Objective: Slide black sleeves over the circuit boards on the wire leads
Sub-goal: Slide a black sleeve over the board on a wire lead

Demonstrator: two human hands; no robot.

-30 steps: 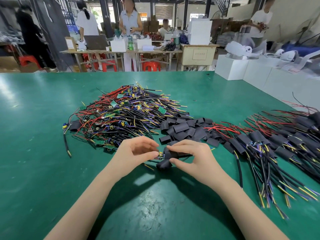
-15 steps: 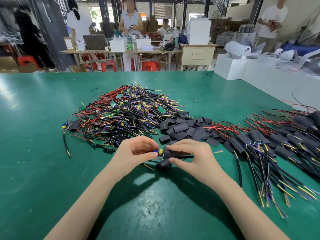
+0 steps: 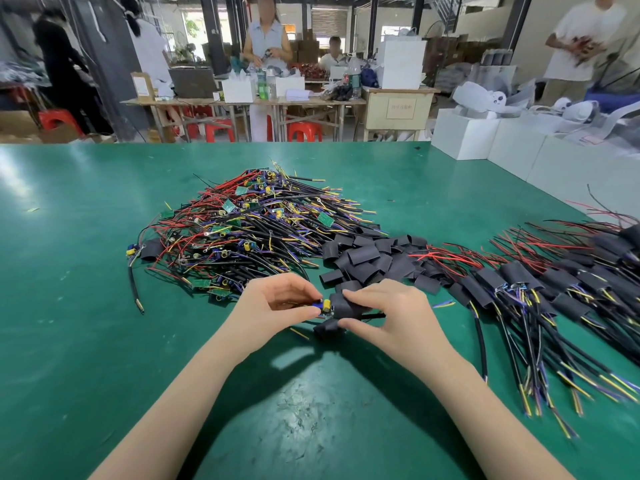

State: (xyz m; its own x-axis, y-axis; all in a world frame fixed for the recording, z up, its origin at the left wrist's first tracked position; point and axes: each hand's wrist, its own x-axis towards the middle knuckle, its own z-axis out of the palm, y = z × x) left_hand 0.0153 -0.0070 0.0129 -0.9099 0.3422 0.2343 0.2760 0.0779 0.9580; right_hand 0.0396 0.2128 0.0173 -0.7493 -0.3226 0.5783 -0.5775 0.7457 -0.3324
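Here, two hands work a sleeve onto a board.
Left hand [image 3: 273,306] pinches the circuit board [image 3: 325,306] at nine o'clock; right hand [image 3: 391,318] grips the black sleeve [image 3: 341,306] at three.

No text is readable (the far cabinet's label [image 3: 400,109] blurs out).

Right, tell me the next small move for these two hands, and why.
Probably push the black sleeve leftward over the circuit board. The right hand pinches the sleeve, the left hand holds the board's end, and its yellow and blue parts still show uncovered at the sleeve's mouth.
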